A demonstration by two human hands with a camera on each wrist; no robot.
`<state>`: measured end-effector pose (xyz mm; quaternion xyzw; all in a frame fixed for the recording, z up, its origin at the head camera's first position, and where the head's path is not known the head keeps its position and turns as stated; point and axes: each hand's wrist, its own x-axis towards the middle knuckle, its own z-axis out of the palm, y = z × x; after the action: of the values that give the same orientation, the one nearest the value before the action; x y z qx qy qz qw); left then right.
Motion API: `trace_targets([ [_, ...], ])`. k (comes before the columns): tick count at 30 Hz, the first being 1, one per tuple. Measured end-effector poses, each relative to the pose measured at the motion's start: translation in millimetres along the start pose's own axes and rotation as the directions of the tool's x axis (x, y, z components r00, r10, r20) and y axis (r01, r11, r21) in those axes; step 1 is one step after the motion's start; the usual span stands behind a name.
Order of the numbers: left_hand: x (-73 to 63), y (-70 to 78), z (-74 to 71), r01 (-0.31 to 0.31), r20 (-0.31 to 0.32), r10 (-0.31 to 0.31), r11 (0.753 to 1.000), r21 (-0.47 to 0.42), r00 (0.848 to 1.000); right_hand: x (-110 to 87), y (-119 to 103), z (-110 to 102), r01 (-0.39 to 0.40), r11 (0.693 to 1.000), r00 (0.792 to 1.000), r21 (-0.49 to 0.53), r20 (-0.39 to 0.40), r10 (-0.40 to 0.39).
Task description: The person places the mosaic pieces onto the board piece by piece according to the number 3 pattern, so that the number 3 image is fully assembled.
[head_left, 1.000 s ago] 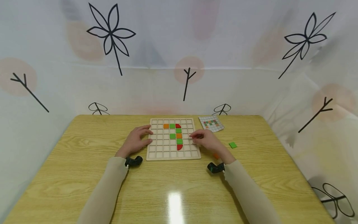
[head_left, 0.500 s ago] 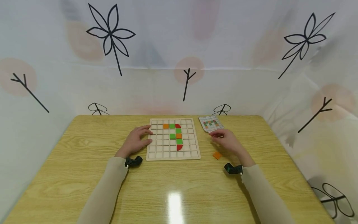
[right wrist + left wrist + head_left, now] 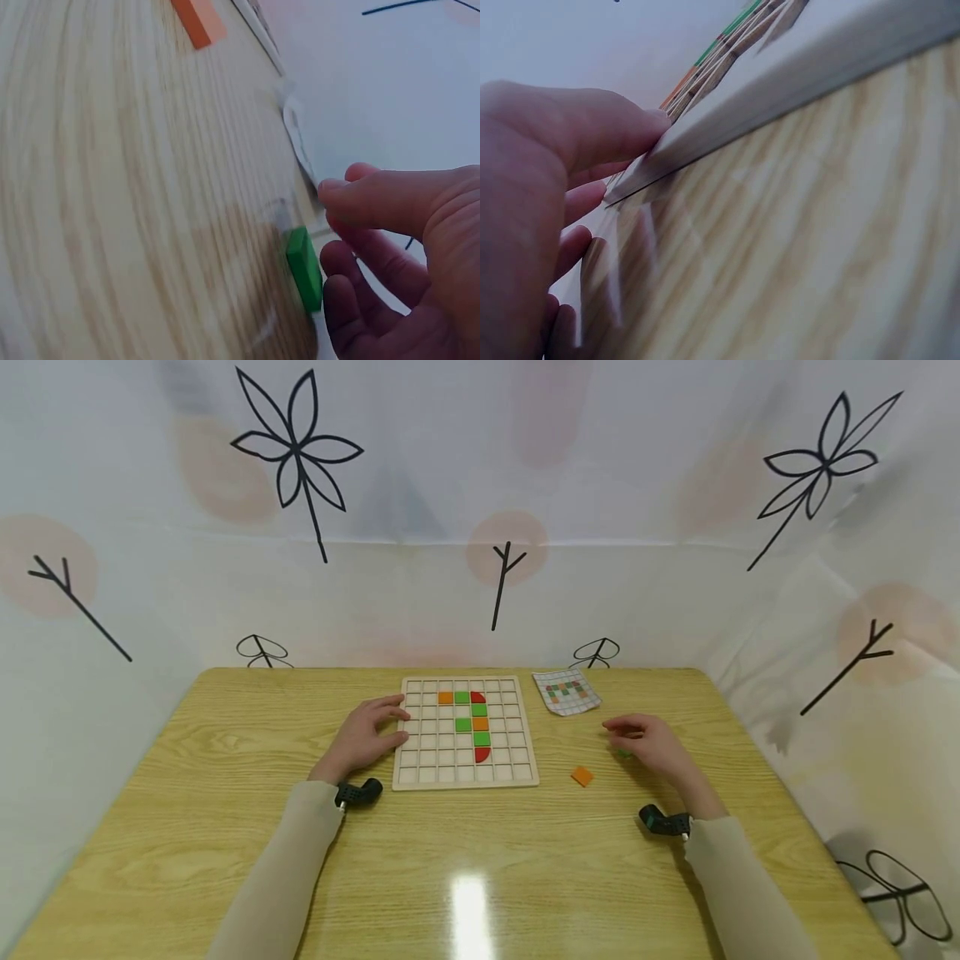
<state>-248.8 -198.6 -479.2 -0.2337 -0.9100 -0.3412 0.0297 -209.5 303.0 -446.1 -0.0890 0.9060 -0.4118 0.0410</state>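
In the head view a square wooden grid board lies on the table, with several green, orange and red flat pieces in its cells. My left hand rests at its left edge; in the left wrist view the thumb touches the board's side. My right hand is over a green square tile, partly covering it. In the right wrist view this hand's fingers bend loosely beside the tile, apart from it as far as I can tell, and no piece shows clearly between them.
An orange square tile lies on the table between the board and my right hand. Behind it is a paper card printed with a grid and coloured squares. Patterned cloth hangs behind the table.
My right hand has moved rightward from the board's right edge, past the card's near corner, to the green tile. The left hand and the board have stayed put.
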Motion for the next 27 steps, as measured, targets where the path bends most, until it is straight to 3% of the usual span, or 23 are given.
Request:
trace_targets([
  [7, 1.2, 1.7, -1.5, -0.008, -0.009, 0.008, 1.0, -0.001, 1.0, -4.1, 11, -12, -0.043, 0.999, 0.999, 0.033, 0.014, 0.043],
  [20, -1.5, -1.4, 0.2, -0.023, -0.008, 0.023, 1.0, 0.012, 1.0, -4.0, 20, -29, -0.053, 0.988, 0.978, 0.148, 0.21, 0.021],
  [27, 0.3, -3.7, 0.8, -0.037, -0.005, 0.037, 0.999, 0.014, 0.999, -4.3, 23, -29, -0.05, 0.985, 0.974, 0.166, 0.225, 0.011],
])
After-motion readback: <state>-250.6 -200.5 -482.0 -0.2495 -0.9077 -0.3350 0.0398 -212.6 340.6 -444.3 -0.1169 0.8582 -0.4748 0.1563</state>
